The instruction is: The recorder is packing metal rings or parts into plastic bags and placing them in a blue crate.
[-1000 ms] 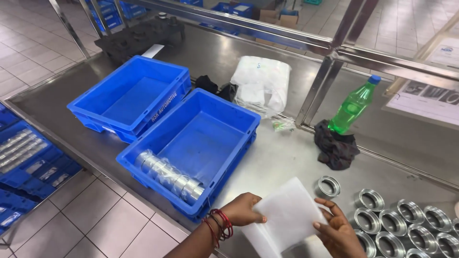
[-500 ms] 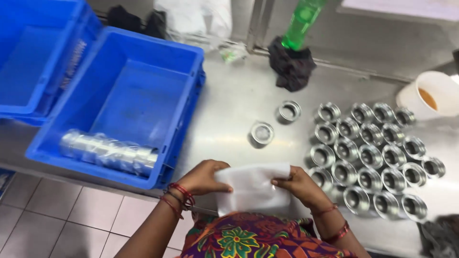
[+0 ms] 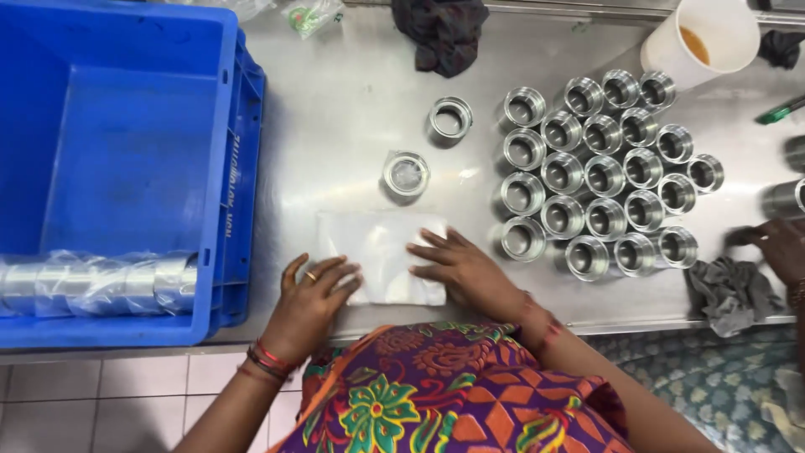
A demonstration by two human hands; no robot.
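1. The left hand (image 3: 312, 295) lies flat, fingers spread, on the left edge of a white rectangular plastic sheet (image 3: 381, 256) on the steel counter (image 3: 335, 109).
2. The right hand (image 3: 457, 267) presses flat on the sheet's right side.
3. Shiny metal cylindrical rings (image 3: 599, 159) stand clustered to the right; two more stand apart, just above the sheet.
4. A blue plastic crate (image 3: 126, 151) on the left holds wrapped metal rings (image 3: 96, 281).
5. Another person's hand (image 3: 776, 247) touches the counter at the far right, above a grey cloth (image 3: 731, 294).

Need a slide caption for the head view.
Left hand and right hand flat on white sheet beside metal rings.
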